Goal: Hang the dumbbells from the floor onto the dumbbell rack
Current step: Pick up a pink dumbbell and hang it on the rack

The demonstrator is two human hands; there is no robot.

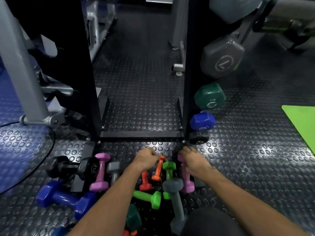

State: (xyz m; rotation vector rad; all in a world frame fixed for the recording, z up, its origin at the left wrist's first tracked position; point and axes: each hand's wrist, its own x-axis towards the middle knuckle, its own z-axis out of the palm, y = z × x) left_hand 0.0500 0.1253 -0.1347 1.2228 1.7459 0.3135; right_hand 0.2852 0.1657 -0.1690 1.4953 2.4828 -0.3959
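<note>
Several coloured dumbbells lie on the studded floor in front of the black dumbbell rack point(141, 134). My left hand point(144, 159) is closed on the far end of an orange dumbbell point(158, 170), which is tilted over a red dumbbell point(145, 182). My right hand point(193, 161) curls over the far end of a pink dumbbell point(187, 182) near the rack's right foot. Between my hands stands a green dumbbell point(168, 169). Another green one point(148, 198) and a grey one point(176, 201) lie nearer me. On the rack's right side hang a grey point(221, 57), a green point(209, 96), a blue point(202, 120) and a black dumbbell point(198, 137).
To the left lie a second pink dumbbell point(100, 171), a small grey one point(114, 169), a black one point(71, 166) and a blue one point(64, 198). A grey machine leg point(25, 65) stands at far left. A green mat point(300, 126) lies at right. My knee point(209, 220) is at bottom.
</note>
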